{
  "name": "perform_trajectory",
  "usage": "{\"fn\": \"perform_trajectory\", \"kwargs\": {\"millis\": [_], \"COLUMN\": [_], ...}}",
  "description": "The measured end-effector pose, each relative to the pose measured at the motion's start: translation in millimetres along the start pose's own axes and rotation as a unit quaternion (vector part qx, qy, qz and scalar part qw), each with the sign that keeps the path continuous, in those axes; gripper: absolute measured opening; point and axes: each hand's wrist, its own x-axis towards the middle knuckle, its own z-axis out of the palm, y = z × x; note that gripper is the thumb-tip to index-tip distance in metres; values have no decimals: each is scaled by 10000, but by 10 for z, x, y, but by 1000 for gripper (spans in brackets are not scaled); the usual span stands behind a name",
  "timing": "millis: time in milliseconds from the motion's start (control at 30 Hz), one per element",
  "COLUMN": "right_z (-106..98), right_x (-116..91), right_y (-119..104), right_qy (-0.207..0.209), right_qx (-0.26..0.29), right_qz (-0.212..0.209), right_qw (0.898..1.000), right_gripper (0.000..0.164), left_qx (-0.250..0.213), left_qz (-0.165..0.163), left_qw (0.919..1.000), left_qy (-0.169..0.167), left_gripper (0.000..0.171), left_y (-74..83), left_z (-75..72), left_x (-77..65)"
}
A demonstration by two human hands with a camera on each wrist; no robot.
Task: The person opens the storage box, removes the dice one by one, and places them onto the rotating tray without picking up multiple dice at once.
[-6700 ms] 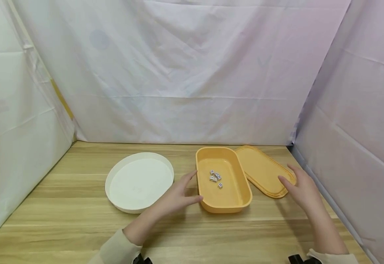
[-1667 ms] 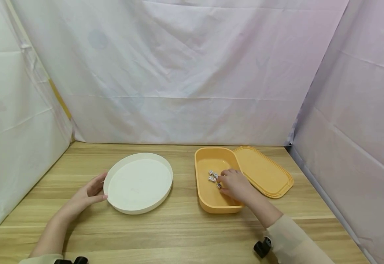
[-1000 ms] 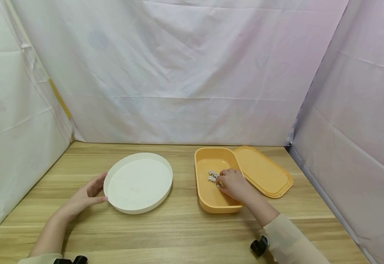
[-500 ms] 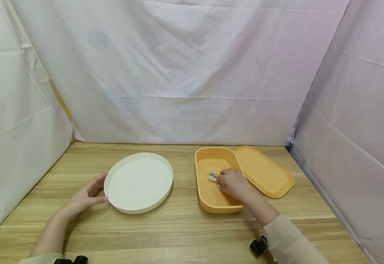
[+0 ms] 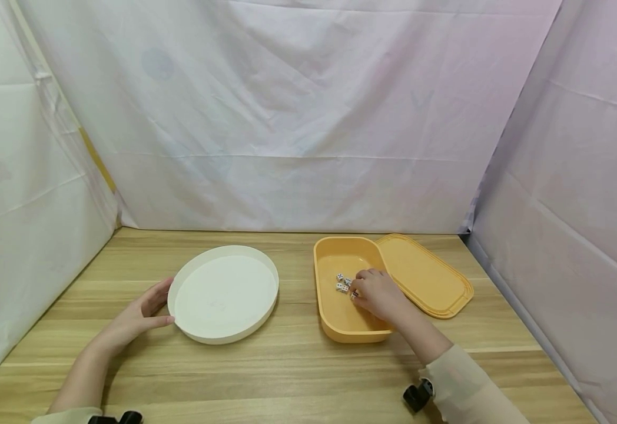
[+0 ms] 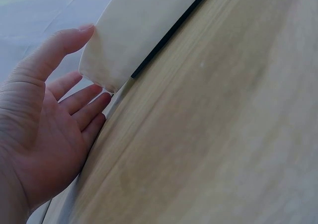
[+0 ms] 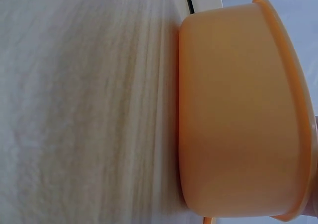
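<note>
My left hand [image 5: 130,321] is at the left side of a round white tray [image 5: 224,294], fingers relaxed and nearly straight. In the left wrist view, the thumb touches the tray's wall [image 6: 112,40] and the fingertips lie by its lower edge. My right hand [image 5: 380,294] reaches over the right rim into a yellow rectangular box [image 5: 345,327]. Its thumb and fingers pinch a small white die [image 5: 353,296], partly covered by them. Several other dice [image 5: 342,287] lie in the box just left of the fingertips. In the right wrist view, the box wall [image 7: 243,110] hides most of this hand.
A yellow lid [image 5: 425,277] lies flat on the wooden table [image 5: 266,377], right of the box and close against it. Pale cloth hangs [image 5: 298,118] behind the table and along both sides. Bare tabletop shows between the tray and the box.
Earlier, my left hand was at the box's left side and my right hand over the lid. The left has gone to the tray, the right into the box. Over the last second they barely move.
</note>
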Motion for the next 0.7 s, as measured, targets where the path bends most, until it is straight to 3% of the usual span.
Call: {"fn": "perform_trajectory", "kwargs": {"millis": [700], "right_z": [-102], "right_x": [-10], "right_y": [7], "right_qy": [357], "right_qx": [151], "right_qz": [-117], "right_qw": [9992], "right_gripper": [13], "left_qx": [11], "left_qz": [14], "left_qw": [10000], "left_qy": [14], "left_gripper": [82], "left_y": [-6], "left_z": [-1], "left_x": [4]}}
